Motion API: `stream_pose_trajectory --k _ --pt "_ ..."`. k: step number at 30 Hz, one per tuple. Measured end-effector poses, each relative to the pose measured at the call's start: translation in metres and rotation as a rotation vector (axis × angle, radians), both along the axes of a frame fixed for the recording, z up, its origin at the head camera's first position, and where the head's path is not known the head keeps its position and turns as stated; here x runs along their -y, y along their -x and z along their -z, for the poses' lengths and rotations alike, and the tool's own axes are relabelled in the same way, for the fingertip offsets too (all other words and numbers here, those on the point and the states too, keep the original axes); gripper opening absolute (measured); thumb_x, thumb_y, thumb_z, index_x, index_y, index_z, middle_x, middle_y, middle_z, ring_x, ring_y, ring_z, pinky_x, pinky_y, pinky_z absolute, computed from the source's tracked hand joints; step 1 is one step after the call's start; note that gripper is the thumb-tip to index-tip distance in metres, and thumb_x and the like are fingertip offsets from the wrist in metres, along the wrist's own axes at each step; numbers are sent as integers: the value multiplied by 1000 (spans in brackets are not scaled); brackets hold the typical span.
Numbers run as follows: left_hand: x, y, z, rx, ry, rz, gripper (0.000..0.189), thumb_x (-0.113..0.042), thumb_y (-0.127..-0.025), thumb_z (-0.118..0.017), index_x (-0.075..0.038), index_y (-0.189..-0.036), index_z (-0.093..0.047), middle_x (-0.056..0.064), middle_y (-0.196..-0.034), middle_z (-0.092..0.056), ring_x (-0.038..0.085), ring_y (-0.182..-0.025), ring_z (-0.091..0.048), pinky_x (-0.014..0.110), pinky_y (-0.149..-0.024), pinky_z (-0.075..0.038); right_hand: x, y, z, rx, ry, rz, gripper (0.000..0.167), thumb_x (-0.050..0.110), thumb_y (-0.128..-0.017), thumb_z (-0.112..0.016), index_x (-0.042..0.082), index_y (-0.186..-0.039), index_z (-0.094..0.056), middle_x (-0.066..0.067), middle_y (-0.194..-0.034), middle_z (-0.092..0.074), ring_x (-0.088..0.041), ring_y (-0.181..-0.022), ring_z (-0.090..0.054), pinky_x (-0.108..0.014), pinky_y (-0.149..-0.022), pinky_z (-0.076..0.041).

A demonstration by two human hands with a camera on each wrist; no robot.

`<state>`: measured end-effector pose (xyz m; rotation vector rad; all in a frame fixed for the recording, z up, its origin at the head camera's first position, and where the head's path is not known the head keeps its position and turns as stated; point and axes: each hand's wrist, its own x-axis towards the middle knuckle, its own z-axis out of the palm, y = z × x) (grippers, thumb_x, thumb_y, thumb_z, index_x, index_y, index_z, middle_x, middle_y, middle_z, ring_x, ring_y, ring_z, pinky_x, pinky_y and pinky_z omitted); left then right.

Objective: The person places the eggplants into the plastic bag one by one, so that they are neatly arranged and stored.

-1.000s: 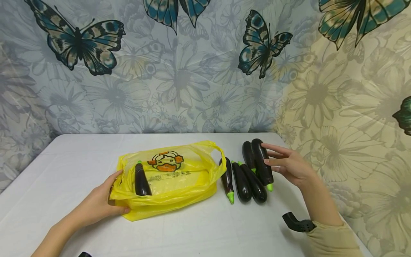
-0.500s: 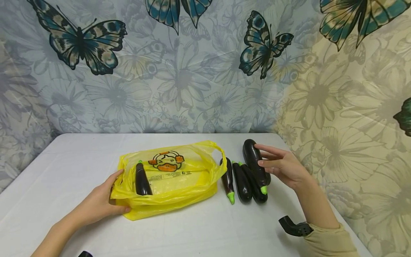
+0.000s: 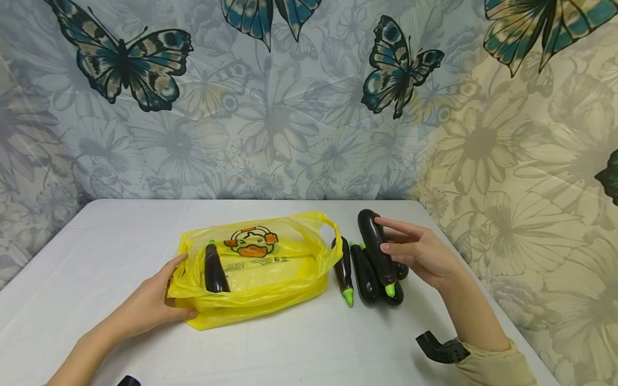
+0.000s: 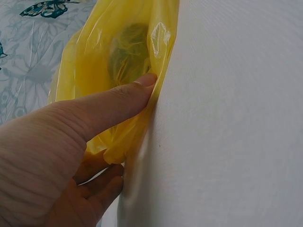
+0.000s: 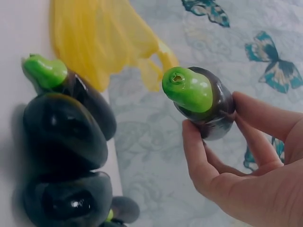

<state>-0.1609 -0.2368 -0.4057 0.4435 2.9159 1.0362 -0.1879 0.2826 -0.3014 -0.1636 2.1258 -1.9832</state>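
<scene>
A yellow plastic bag (image 3: 275, 300) with a duck print lies with its mouth toward me, and one eggplant (image 3: 215, 269) shows inside it. My left hand (image 3: 147, 300) grips the bag's left side; in the left wrist view the thumb presses its edge and the other fingers are behind. My right hand (image 3: 427, 256) pinches a dark eggplant (image 3: 374, 244) with a green stem end, held above the others. The right wrist view shows this held eggplant (image 5: 218, 101) between thumb and fingers, clear of the pile. Beneath it lie several eggplants (image 3: 365, 279), partly hidden.
Right of the bag, by its handle loop (image 3: 333, 236), lies an eggplant (image 3: 344, 273) with its stem end toward me. A white-covered table (image 3: 270, 354) carries everything. Behind stands a butterfly-and-flower patterned backdrop (image 3: 289, 139). A black wrist mount (image 3: 441, 348) is on the right forearm.
My right hand has carried the held eggplant leftward, over the other eggplants and nearer the bag. The left hand keeps its grip on the bag, which has barely moved.
</scene>
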Motion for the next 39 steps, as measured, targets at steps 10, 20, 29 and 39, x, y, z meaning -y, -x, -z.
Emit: stream_pose_trajectory --k 10,20,29,39 --pt "0 0 1 -7 -3 10 127 -58 -63 -86 -3 -155 -17 30 -147 -37 51 -128 -40 68 -98 -34 9 -6 0 0 -2 -10 60 3 -87 -73 18 -142 -56 -17 -150 -32 -24 -122 -50 -32 -93 -48" --pt "2 -1 -1 -1 9 5 129 -60 -63 -85 -4 -156 -15 32 -147 -36 53 -127 -39 70 -98 -33 23 -11 0 14 2 -27 63 5 -87 -74 15 -145 -52 -15 -150 -33 -30 -134 -36 -44 -105 -37" --pt "-2 -1 -1 5 5 0 128 -56 -63 -87 -1 -155 -16 32 -146 -37 53 -127 -39 69 -99 -32 40 -16 -3 42 53 -41 62 2 -85 -74 15 -142 -55 -17 -149 -34 -34 -134 -35 -45 -104 -39" --pt "-1 0 -1 15 12 2 129 -59 -63 -86 -2 -155 -15 33 -147 -35 55 -128 -37 70 -99 -31 103 -8 -9 81 142 -64 59 -3 -86 -72 15 -140 -57 -18 -147 -38 -33 -132 -43 -49 -106 -37"
